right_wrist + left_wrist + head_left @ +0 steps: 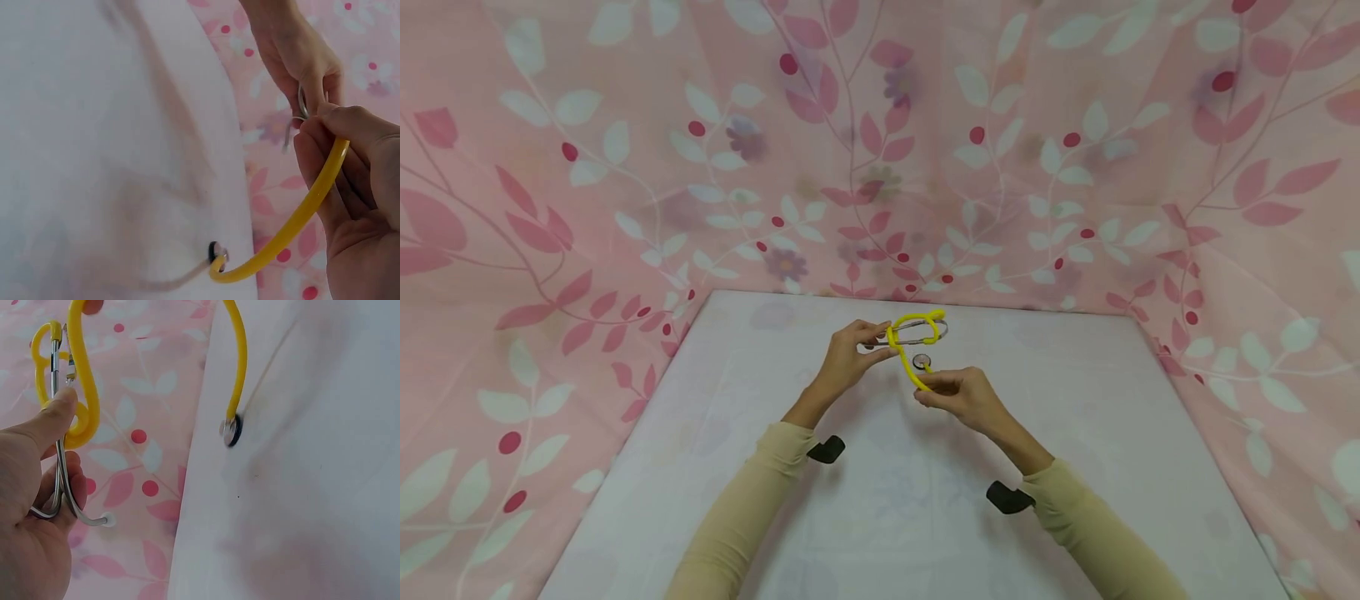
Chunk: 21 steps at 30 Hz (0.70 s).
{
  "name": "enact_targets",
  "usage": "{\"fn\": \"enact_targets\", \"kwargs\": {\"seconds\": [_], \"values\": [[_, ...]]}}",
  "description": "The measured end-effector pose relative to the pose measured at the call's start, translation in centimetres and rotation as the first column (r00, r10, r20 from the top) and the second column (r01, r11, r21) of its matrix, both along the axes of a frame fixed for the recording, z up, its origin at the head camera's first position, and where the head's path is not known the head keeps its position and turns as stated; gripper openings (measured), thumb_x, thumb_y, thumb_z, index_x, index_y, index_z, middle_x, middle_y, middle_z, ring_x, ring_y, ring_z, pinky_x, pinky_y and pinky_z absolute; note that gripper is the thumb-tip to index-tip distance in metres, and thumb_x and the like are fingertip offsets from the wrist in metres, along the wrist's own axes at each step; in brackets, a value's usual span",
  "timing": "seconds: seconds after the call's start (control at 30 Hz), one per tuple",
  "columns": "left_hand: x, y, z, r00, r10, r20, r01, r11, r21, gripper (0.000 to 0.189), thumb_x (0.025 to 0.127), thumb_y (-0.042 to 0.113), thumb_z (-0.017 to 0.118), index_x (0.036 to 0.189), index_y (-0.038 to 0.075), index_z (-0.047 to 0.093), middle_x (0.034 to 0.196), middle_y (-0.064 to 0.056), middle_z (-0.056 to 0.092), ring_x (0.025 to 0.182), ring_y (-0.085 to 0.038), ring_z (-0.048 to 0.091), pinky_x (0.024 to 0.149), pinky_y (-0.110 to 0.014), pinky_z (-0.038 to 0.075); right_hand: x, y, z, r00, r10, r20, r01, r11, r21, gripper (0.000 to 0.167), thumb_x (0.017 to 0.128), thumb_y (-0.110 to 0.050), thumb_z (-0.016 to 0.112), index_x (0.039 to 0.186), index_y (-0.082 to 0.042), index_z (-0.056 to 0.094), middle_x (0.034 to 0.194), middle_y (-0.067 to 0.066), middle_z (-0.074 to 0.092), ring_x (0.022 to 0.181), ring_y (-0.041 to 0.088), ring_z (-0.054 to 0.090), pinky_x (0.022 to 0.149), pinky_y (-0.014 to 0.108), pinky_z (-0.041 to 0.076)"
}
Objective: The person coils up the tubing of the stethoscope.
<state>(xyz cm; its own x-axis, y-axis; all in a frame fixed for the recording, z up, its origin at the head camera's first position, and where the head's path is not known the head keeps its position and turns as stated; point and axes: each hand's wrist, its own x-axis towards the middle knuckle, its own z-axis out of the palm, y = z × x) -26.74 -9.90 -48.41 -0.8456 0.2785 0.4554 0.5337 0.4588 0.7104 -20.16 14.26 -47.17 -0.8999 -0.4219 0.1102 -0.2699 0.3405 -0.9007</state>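
White table (895, 517) below stethoscope (87, 378), pink drapes (940, 167)

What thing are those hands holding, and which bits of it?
A stethoscope. The left hand grips its metal ear tubes; the right hand pinches its yellow tubing. Neither hand holds the round end.

Soft, fairly dim light seems to fall from above, casting faint, blurred shadows on the white desk (880, 517) beneath the sleeved arms (748, 500). In the head view the floral fabric (865, 150) beyond the desk's far edge looks slightly soft, its print stretched toward the frame's corners. The wrist views are greyer, with smudged shadows across the desk. In the left one, the stethoscope's metal ear tubes (60, 456) glint; in the right, its yellow tubing (303, 215) carries a pale sheen.
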Motion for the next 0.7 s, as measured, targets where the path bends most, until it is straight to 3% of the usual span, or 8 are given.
{"fn": "enact_targets", "kwargs": {"seconds": [0.33, 0.53, 0.7], "values": [[0.1, -0.1, -0.6, 0.997, -0.011, 0.076, 0.016, 0.997, -0.07, 0.053, 0.077, 0.024, 0.083, 0.126, 0.01, 0.068, 0.105, -0.013, 0.067, 0.09, -0.025, 0.065, 0.082, -0.036, 0.058, 0.1, 0.0, 3.9, 0.974, 0.137, -0.182, -0.09, 0.966, 0.243, 0.026, 0.087, -0.023, 0.075, 0.111, -0.012, 0.075, 0.095, -0.002, 0.076, 0.078, 0.005, 0.068, 0.074, 0.019, 0.057], [1.3, 0.7, -0.7, 0.993, -0.09, 0.076, 0.104, 0.972, -0.213, 0.053, 0.079, 0.024, 0.082, 0.128, 0.009, 0.067, 0.104, -0.012, 0.064, 0.091, -0.02, 0.062, 0.082, -0.035, 0.057, -0.9, 0.1, 5.6, 0.941, 0.144, -0.306, -0.052, 0.956, 0.29, 0.024, 0.087, -0.019, 0.074, 0.109, -0.008, 0.075, 0.099, 0.003, 0.075, 0.081, 0.009, 0.068, 0.074, 0.021, 0.058], [2.4, 1.6, -0.6, 0.988, -0.152, 0.036, 0.157, 0.955, -0.253, 0.053, 0.078, 0.024, 0.082, 0.127, 0.01, 0.067, 0.105, -0.014, 0.065, 0.093, -0.02, 0.06, 0.079, -0.032, 0.057, -2.3, 0.5, 6.2, 0.911, 0.153, -0.382, -0.031, 0.951, 0.307, 0.022, 0.088, -0.016, 0.073, 0.108, -0.009, 0.075, 0.096, 0.002, 0.075, 0.075, 0.01, 0.065, 0.069, 0.022, 0.057]]}}
